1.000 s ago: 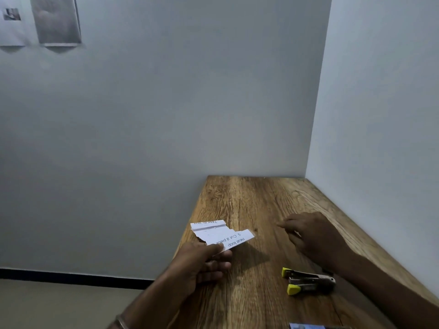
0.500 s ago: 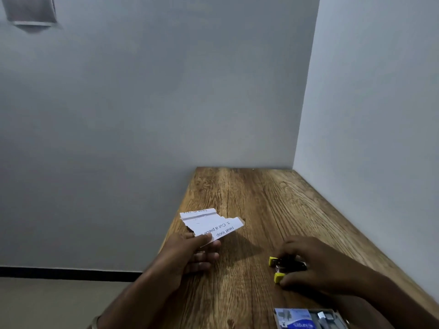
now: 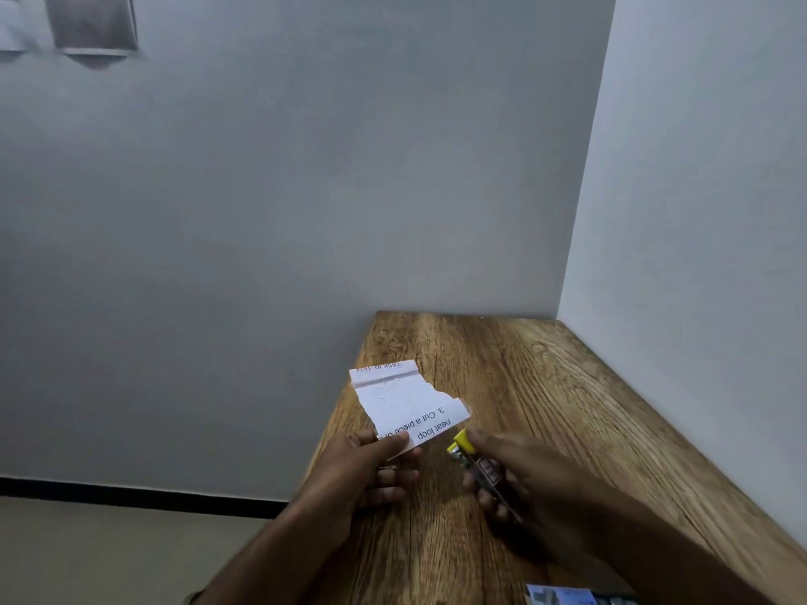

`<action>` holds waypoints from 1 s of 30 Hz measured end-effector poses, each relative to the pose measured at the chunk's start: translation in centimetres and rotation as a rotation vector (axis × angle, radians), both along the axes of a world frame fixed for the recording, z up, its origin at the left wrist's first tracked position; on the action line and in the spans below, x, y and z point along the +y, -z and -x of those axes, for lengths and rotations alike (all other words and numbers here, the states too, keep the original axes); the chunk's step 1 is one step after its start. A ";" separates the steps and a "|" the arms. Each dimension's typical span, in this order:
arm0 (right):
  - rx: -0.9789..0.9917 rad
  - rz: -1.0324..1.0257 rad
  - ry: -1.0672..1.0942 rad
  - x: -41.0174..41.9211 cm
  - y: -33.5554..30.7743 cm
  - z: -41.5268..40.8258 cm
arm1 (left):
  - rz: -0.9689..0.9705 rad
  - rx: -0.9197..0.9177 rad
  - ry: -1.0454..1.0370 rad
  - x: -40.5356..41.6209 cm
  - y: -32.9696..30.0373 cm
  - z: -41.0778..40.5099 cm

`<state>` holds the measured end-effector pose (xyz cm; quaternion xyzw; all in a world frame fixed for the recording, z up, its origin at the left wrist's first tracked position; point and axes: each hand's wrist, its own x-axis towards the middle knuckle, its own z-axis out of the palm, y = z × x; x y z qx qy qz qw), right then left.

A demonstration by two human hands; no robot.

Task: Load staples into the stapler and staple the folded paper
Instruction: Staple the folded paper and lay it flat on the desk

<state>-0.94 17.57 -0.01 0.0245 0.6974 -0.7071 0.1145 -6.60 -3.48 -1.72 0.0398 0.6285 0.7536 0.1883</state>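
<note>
At the far left, high on the grey wall (image 3: 305, 189), hangs a blurred grey sheet (image 3: 91, 24), with the edge of a paler one just beside it at the frame's border. Lower down, a black skirting strip (image 3: 131, 493) runs along the foot of the wall above a pale floor. The wooden table (image 3: 546, 386) sits in the corner where the grey wall meets the lighter wall on the right. Over the table's left edge, the left hand (image 3: 362, 469) pinches the near corner of the folded paper (image 3: 406, 403) between thumb and fingers, holding it above the wood; the torn white piece shows upside-down print. Just to the right, close to the paper's near edge but not touching it, the right hand (image 3: 524, 482) is closed around the stapler (image 3: 480, 467), lifted off the table, its yellow tip pointing up toward the paper. At the bottom edge, a small blue-and-white staple box (image 3: 563, 596) lies on the table, partly cut off
</note>
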 end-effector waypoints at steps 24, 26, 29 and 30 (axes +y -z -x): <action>-0.067 0.096 0.057 -2.7 1.0 3.0 | 0.023 0.055 -0.001 0.3 -0.1 -0.5; -0.075 0.119 0.066 -2.8 1.0 3.0 | 0.038 0.061 0.004 0.3 -0.1 -0.5; -0.079 0.143 0.089 -2.8 1.0 3.1 | 0.043 0.059 0.002 0.3 0.1 -0.4; -0.079 0.149 0.092 -2.8 1.1 3.1 | 0.046 0.058 0.003 0.3 0.1 -0.4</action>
